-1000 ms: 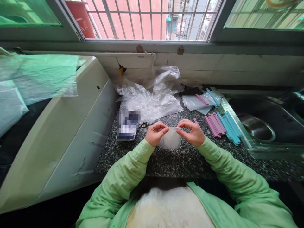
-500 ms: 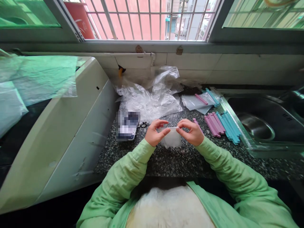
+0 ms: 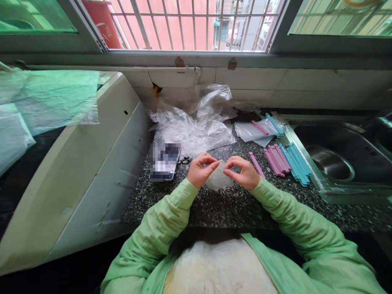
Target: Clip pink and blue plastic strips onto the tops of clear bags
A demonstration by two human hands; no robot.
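Between my hands hangs a small translucent plastic bag (image 3: pixel 219 179), held over the dark speckled countertop (image 3: pixel 232 210). My left hand (image 3: pixel 200 169) pinches its upper left edge between thumb and fingers. At the upper right edge, the thumb and fingers of my right hand (image 3: pixel 243 170) pinch it too. Just beyond my right hand lies a single pink bag clip (image 3: pixel 256 164). Further right are a row of pink clips (image 3: pixel 276 160) and a row of blue clips (image 3: pixel 294 164).
A crumpled clear plastic sheet (image 3: pixel 196 126) lies against the wall. Left of my hands are a blurred phone (image 3: pixel 173 163) and a white appliance (image 3: pixel 101 163). Flat clear bags (image 3: pixel 248 131) with clips on them lie at the back right, beside the steel sink (image 3: pixel 321 192).
The bag's top edge has gone from stretched straight to bunched and peaked. My right hand has shifted slightly left and down, uncovering more of the single pink clip.
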